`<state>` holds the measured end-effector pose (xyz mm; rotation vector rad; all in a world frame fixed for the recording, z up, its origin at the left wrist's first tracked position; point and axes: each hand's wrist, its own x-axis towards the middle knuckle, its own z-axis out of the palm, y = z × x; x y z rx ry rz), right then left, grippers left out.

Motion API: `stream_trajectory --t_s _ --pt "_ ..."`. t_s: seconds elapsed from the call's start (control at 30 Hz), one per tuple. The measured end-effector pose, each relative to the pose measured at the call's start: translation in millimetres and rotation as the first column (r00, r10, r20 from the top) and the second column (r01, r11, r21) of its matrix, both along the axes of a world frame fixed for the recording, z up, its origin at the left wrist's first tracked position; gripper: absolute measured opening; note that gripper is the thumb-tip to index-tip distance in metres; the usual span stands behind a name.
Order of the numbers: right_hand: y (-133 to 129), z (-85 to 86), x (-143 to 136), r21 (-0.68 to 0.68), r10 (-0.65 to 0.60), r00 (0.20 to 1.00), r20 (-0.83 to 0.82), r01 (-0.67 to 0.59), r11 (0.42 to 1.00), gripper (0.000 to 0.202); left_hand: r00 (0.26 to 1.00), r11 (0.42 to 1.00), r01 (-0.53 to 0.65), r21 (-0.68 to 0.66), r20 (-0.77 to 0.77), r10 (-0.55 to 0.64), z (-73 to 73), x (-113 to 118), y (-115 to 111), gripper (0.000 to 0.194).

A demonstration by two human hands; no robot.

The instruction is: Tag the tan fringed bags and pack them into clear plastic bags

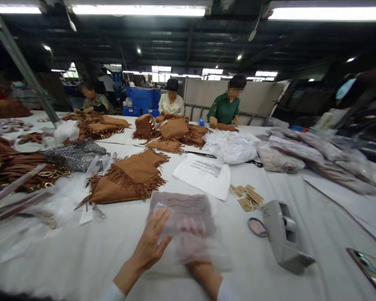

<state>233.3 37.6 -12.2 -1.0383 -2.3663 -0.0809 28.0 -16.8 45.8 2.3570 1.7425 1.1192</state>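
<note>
In front of me on the white-covered table lies a clear plastic bag with a brownish, flat content and printed lines showing through. My left hand rests on the bag's left part, fingers stretched out and thumb apart. Inside the bag's near end, under the film, is my right hand, its fingers spread and blurred by motion. Just beyond lies a white printed sheet or pouch. Brown suede fringed bags are piled to the left of it.
A grey tape dispenser, a tape roll and several tan tags lie to the right. A phone is at the right edge. Filled plastic bags are stacked behind. Several people work across the table, near more fringed bags.
</note>
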Motion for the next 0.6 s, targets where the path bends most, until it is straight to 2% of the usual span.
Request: stream_trajectory --t_s 0.07,0.17,0.23,0.3,0.37,0.43,0.47,0.53,0.6 --pt "-20.8 -14.6 37.9 0.113 -0.160 0.986 0.041 0.155 0.982 0.056 0.963 0.974 0.202 -0.104 -0.161 -0.217 -2.1 19.4 14.6 0.063" --pt "-62.3 -37.6 107.2 0.223 -0.322 0.946 0.038 0.306 0.925 0.060 0.817 0.865 0.426 -0.264 -0.298 -0.493 -26.6 36.0 1.1 0.069" --pt "-92.3 -45.9 145.6 0.268 -0.308 0.951 0.025 0.290 0.919 0.054 0.745 0.803 0.514 -0.302 -0.307 -0.593 -43.2 37.1 -21.5 0.068" --pt "-114.0 -45.3 167.3 0.235 -0.325 0.945 -0.042 0.325 0.916 0.048 0.749 0.787 0.543 -0.295 -0.253 -0.612 -48.5 35.3 -41.0 0.054" --pt "-118.9 -37.7 171.2 0.129 -0.403 0.906 -0.131 0.419 0.899 0.047 0.780 0.775 0.547 -0.317 -0.143 -0.610 -39.6 36.7 -46.2 0.033" --pt "-105.7 -28.3 162.8 0.014 -0.468 0.864 -0.184 0.479 0.878 0.048 0.813 0.770 0.544 -0.333 -0.020 -0.582 -21.3 45.8 -31.4 0.035" --pt "-94.3 -24.3 156.5 -0.029 -0.474 0.858 -0.197 0.478 0.878 0.048 0.832 0.784 0.532 -0.321 0.026 -0.554 -11.0 53.8 -17.2 0.036" --pt "-68.5 -19.2 143.9 -0.106 -0.463 0.858 -0.222 0.451 0.886 0.048 0.880 0.846 0.470 -0.251 0.055 -0.473 7.4 76.3 19.6 0.033" --pt "-46.2 -16.7 134.9 -0.164 -0.433 0.869 -0.241 0.404 0.900 0.044 0.869 0.848 0.454 -0.275 -0.075 -0.490 18.8 104.5 57.5 0.040"
